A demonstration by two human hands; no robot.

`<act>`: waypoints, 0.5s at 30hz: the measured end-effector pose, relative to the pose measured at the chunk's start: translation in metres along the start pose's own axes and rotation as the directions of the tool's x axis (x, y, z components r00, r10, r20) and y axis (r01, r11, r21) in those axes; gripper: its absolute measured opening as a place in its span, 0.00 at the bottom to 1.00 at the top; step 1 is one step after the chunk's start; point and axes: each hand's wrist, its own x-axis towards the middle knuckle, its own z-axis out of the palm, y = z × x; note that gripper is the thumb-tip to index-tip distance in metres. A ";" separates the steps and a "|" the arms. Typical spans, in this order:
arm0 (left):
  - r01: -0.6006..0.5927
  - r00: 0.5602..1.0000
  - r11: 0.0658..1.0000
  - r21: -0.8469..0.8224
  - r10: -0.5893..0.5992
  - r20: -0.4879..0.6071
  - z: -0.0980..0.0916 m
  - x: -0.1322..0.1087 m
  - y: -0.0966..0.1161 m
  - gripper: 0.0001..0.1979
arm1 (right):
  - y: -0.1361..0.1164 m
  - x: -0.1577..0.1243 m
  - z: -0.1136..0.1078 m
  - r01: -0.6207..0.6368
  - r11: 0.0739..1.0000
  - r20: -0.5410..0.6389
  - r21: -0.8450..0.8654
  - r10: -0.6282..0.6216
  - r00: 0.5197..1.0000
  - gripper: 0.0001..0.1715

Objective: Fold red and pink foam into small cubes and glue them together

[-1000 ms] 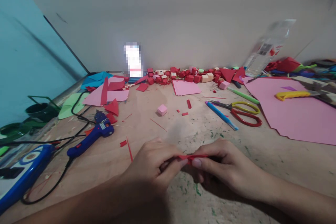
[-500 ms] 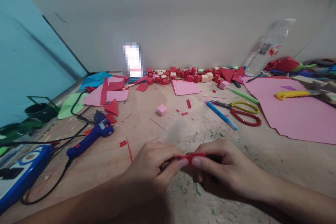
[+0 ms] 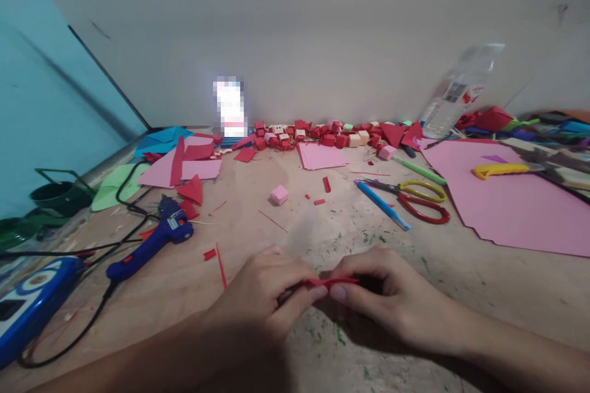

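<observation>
A small piece of red paper [image 3: 332,281] is pinched between my two hands, low in the middle of the view. My left hand [image 3: 271,291] grips its left end between thumb and fingers. Thumb and forefinger of my right hand [image 3: 385,291] hold the right end, and the thumb tips almost meet. Parts of the paper are hidden behind the fingers. Beyond the hands sits a folded pink paper cube [image 3: 279,194], with red scraps [image 3: 327,184] close by. A thin red strip [image 3: 222,265] lies just left of my left hand.
A blue glue gun [image 3: 152,236] and its cable lie at left. Scissors [image 3: 421,199], a blue pen [image 3: 382,204] and a yellow-handled cutter [image 3: 502,169] lie at right near pink sheets [image 3: 511,209]. Several paper cubes [image 3: 329,135] line the wall beside a leaning bottle [image 3: 456,95].
The view has shifted slightly, so things on the table appear a little farther left. The red paper is still in both hands and looks flatter, its edge turned a little.
</observation>
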 end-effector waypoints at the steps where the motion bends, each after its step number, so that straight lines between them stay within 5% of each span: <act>1: -0.019 1.000 1.000 0.005 0.019 -0.004 0.000 -0.001 -0.001 0.09 | 0.000 0.000 0.001 -0.009 1.000 0.002 0.012 0.009 1.000 0.17; 15: -0.028 0.999 0.999 0.024 0.028 -0.021 0.000 0.000 0.000 0.08 | 0.001 0.000 0.004 -0.008 1.000 -0.011 0.027 0.008 1.000 0.19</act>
